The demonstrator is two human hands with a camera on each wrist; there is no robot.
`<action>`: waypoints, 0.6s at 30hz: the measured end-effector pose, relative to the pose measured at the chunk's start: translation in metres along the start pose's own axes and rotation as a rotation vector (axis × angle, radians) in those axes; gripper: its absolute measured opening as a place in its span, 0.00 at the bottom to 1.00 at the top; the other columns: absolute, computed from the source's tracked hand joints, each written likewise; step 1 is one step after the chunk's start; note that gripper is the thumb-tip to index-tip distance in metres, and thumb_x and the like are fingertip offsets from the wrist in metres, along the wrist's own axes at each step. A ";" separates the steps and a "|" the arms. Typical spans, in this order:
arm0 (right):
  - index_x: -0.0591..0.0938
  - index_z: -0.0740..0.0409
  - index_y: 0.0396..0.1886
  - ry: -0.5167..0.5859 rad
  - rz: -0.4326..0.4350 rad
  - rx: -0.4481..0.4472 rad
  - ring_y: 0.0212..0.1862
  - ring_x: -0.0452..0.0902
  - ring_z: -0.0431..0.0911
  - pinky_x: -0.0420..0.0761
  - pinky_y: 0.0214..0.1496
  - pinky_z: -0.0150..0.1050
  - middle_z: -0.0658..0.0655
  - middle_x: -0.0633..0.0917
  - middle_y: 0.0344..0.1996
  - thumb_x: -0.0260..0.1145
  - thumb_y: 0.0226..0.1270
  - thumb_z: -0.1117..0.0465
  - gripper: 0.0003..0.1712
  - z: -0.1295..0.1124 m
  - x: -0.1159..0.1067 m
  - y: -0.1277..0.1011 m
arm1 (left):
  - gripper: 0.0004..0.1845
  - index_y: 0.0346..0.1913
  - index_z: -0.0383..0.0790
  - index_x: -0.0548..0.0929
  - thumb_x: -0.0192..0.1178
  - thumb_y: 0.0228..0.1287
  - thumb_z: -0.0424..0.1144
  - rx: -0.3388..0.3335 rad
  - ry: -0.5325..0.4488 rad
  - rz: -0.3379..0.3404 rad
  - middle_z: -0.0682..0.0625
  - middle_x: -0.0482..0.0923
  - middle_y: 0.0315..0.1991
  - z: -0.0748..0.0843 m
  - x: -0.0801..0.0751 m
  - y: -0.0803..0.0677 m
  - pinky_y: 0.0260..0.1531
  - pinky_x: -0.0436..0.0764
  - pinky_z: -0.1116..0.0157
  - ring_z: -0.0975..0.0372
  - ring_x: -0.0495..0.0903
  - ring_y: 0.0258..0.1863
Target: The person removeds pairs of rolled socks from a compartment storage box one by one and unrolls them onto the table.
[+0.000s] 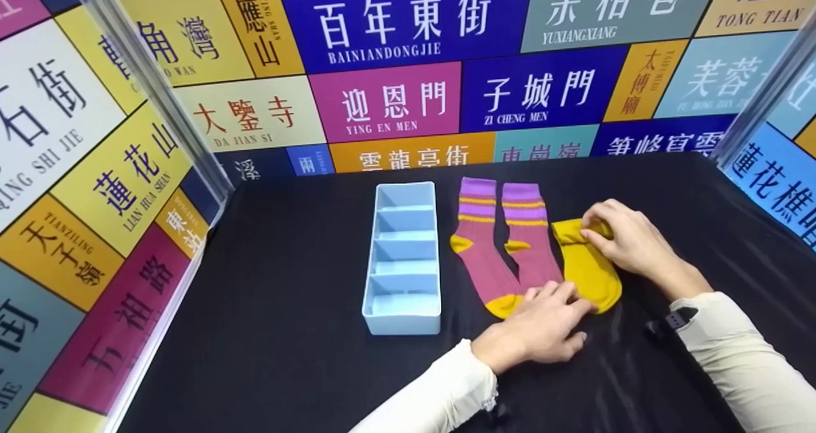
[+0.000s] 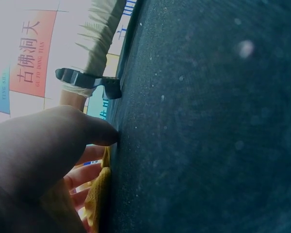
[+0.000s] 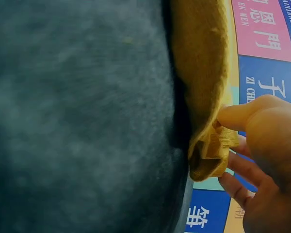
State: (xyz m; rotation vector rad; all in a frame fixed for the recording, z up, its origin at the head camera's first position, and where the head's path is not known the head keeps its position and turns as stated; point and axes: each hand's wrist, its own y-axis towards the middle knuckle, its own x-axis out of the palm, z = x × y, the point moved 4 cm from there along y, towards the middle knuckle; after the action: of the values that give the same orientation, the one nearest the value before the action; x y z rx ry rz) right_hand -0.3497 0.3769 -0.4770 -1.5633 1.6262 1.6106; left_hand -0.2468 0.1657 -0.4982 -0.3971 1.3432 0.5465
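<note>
A yellow sock [image 1: 590,277], its cuff folded over at the far end, lies on the black cloth. My right hand [image 1: 631,238] pinches that cuff between thumb and fingers; the right wrist view shows the ribbed fold [image 3: 211,155] at its fingertips. My left hand [image 1: 542,328] rests with loosely bent fingers at the sock's near end, its fingers covering a toe of the pink socks. Left of the yellow sock lie two pink socks [image 1: 481,245] with purple cuffs, yellow stripes and yellow heels, flat and side by side.
A light blue plastic box [image 1: 401,323] with several compartments in a row stands left of the pink socks. Black cloth [image 1: 274,312] covers the table. Panels with colourful Chinese street-name signs [image 1: 395,101] rise behind and at both sides.
</note>
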 end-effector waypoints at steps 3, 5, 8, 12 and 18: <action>0.87 0.56 0.42 -0.009 -0.007 -0.011 0.39 0.80 0.54 0.77 0.45 0.54 0.58 0.87 0.41 0.78 0.68 0.61 0.08 0.000 0.002 0.001 | 0.24 0.72 0.65 0.78 0.61 0.77 0.58 0.001 0.014 0.004 0.62 0.72 0.60 0.000 -0.001 -0.001 0.58 0.70 0.68 0.67 0.69 0.61; 0.87 0.56 0.43 -0.005 -0.028 -0.002 0.42 0.80 0.55 0.75 0.47 0.55 0.59 0.88 0.42 0.78 0.69 0.59 0.09 0.000 0.004 0.002 | 0.24 0.72 0.64 0.78 0.60 0.77 0.57 0.005 0.020 0.006 0.62 0.72 0.60 0.001 -0.002 -0.001 0.57 0.70 0.68 0.67 0.69 0.61; 0.87 0.56 0.47 0.003 -0.078 0.027 0.47 0.79 0.57 0.71 0.50 0.56 0.59 0.88 0.45 0.79 0.67 0.56 0.14 0.003 0.005 0.003 | 0.24 0.72 0.63 0.78 0.60 0.77 0.57 0.008 0.023 0.003 0.62 0.72 0.60 0.001 -0.001 -0.001 0.57 0.70 0.68 0.67 0.69 0.60; 0.87 0.56 0.51 0.012 -0.111 0.042 0.56 0.79 0.62 0.70 0.54 0.61 0.61 0.88 0.53 0.80 0.65 0.58 0.18 0.006 0.007 0.005 | 0.24 0.72 0.64 0.77 0.61 0.77 0.58 0.005 0.028 0.001 0.62 0.72 0.60 0.001 0.000 -0.001 0.57 0.70 0.68 0.67 0.69 0.60; 0.90 0.61 0.50 0.003 -0.084 0.063 0.61 0.80 0.64 0.71 0.59 0.64 0.63 0.86 0.56 0.75 0.69 0.65 0.12 0.005 0.010 0.012 | 0.24 0.72 0.64 0.77 0.60 0.78 0.57 0.001 0.046 0.001 0.62 0.71 0.61 0.002 0.001 0.000 0.57 0.71 0.68 0.67 0.69 0.61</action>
State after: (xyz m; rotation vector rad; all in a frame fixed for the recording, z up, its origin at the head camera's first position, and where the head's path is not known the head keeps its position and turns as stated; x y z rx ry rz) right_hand -0.3655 0.3740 -0.4812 -1.5815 1.5751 1.5004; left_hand -0.2452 0.1664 -0.4984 -0.4105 1.3878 0.5408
